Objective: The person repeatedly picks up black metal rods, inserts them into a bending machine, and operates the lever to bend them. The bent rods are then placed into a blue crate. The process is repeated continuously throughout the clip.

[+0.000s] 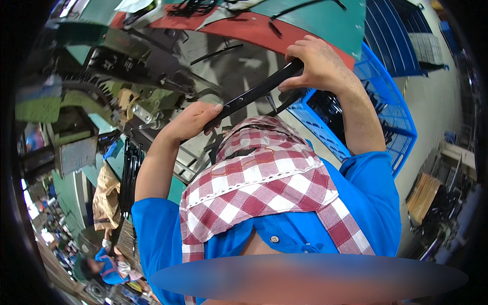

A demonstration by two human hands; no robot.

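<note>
A long, glossy black bar (pixel 255 93) with a few small holes near its left end slants upward to the right in front of my apron. My left hand (pixel 190 121) is closed round its lower left end, thumb along the top. The upper right end sits in my right hand (pixel 320 65), gripped between thumb and fingers. What exact part the bar is, I cannot tell. Just beyond it lies the red edge (pixel 231 33) of a green table (pixel 315 18).
A blue plastic crate (pixel 405 147) holding many black parts stands close by my right arm. Green machinery (pixel 81 109) fills the left side. Long black pieces (pixel 131 168) hang beside my left forearm. Another person (pixel 109 267) is at the lower left, further off. Blue bins (pixel 391 35) stand far right.
</note>
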